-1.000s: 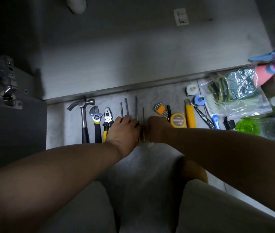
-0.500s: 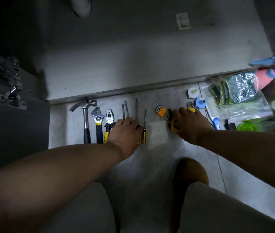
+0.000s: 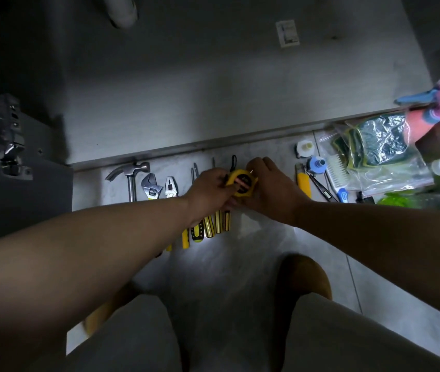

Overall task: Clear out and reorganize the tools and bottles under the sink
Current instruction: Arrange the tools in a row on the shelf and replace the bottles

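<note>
Item: yellow tape measure (image 3: 240, 183), held over the laid-out screwdrivers (image 3: 215, 226), with your left hand (image 3: 209, 190) and right hand (image 3: 271, 189) each pinching one side. Risk: if either pinch slips, it would likely drop and knock that row askew. Its black wrist loop (image 3: 233, 160) might also snag a shaft.

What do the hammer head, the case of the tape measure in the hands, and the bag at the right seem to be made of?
The hammer head looks like metal, probably steel: grey with a dull shine. The tape measure case is likely hard plastic: smooth, bright yellow. The bag seems thin clear plastic film: crinkled, glaring, contents showing through.
</note>
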Tool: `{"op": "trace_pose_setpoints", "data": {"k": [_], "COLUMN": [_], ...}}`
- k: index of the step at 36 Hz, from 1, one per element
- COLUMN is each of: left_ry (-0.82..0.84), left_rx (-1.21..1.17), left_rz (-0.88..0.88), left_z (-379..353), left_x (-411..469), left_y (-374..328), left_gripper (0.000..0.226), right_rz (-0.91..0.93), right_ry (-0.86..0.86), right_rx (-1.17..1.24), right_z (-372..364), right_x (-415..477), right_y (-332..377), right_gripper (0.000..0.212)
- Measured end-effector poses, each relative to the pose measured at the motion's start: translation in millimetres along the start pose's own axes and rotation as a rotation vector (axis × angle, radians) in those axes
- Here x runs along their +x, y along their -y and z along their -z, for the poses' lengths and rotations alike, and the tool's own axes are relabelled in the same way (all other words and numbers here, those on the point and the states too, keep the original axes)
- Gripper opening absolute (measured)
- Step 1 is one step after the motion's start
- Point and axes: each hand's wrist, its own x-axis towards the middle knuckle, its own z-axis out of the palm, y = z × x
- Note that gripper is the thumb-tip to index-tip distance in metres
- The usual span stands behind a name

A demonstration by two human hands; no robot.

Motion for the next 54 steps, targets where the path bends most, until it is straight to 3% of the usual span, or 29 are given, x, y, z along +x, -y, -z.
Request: {"op": "trace_pose_setpoints", "data": {"k": [6, 10, 13, 18, 24, 28, 30, 34, 39, 42, 46, 51, 54], "left_ry": [-0.071, -0.115, -0.138, -0.128, -0.126, -0.184, -0.193, -0.175, -0.142, -0.133, -0.138, -0.172, -0.093], "left_rx": [-0.043, -0.020, -0.021, -0.079, -0.127, -0.042, -0.014, -0.018, 0.013, 0.025, 0.068, 0.264, 0.389], "left_rz": [0.065, 0.078, 0.097, 0.107, 0.071, 0.061, 0.057, 0.055, 0.047, 0.043, 0.016, -0.094, -0.153], "left_z": [16.5, 16.3, 12.5, 8.6, 11.9, 9.7, 7.1, 1.0, 0.0, 0.8, -0.7, -7.1, -12.4], "left_x": [17.2, 27.7, 30.2, 34.0, 27.9, 28.2, 28.3, 27.9, 30.2, 30.9, 29.0, 23.1, 19.9], "left_y": [0.5, -6.8, -16.2, -24.4, -22.9, -17.8, -16.9, -15.9, -14.3, -14.3, -13.0, -11.9, -14.0], "left_gripper": [0.009, 0.012, 0.006, 0.025, 0.024, 0.059, 0.059, 0.054, 0.055, 0.059, 0.058, 0.037, 0.027], "right_rz": [0.037, 0.073, 0.059, 0.006, -0.124, -0.304, -0.440, -0.687, -0.631, -0.593, -0.465, -0.352, -0.428], "right_ry": [0.074, 0.166, 0.166, 0.165, 0.117, 0.019, -0.052, -0.125, -0.177, -0.167, -0.140, 0.155, 0.199], "right_rx": [-0.495, -0.622, -0.586, -0.425, -0.347, -0.210, -0.104, 0.162, 0.271, 0.361, 0.193, -0.185, -0.246], "right_z": [-5.2, -12.2, -15.0, -14.1, -14.3, -15.0, -13.9, -8.5, 0.9, 6.2, 21.9, 48.4, 50.9], "right_x": [4.6, 2.5, -1.9, -9.3, -7.1, 4.6, 15.6, 37.6, 44.7, 37.6, 15.7, -32.2, -59.6], "right_y": [-26.4, -36.6, -41.7, -50.0, -49.7, -37.9, -30.9, -22.9, -20.2, -21.9, -32.9, -60.3, -75.2], "right_gripper": [0.072, 0.078, 0.078, 0.075, 0.071, 0.055, 0.048, 0.057, 0.047, 0.054, 0.047, 0.015, 0.035]}}
